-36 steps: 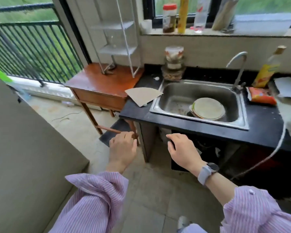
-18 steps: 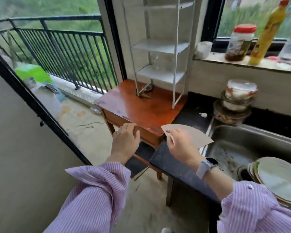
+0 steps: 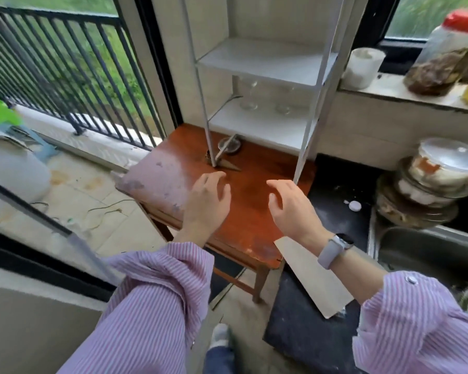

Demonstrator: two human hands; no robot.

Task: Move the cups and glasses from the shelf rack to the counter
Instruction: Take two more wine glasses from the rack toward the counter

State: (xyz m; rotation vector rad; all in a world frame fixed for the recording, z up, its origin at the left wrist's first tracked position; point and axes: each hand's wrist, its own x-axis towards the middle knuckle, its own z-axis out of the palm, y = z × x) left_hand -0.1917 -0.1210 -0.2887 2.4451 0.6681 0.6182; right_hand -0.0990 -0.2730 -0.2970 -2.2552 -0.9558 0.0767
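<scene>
both hands empty, fingers loosely spread: left hand (image 3: 207,203), right hand (image 3: 291,209) hover over wooden table (image 3: 160,168). two clear glasses (image 3: 250,97) upright on lower tier of shelf rack (image 3: 260,125), straight ahead, beyond fingertips; neither hand clearly nearer.

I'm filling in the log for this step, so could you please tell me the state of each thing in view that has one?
left hand: open, holding nothing, over the wooden table
right hand: open, holding nothing
glasses: on the shelf rack, not yet moved
white cup: upright on the window sill
jar: red lid on
food containers: stacked, lidded
</scene>
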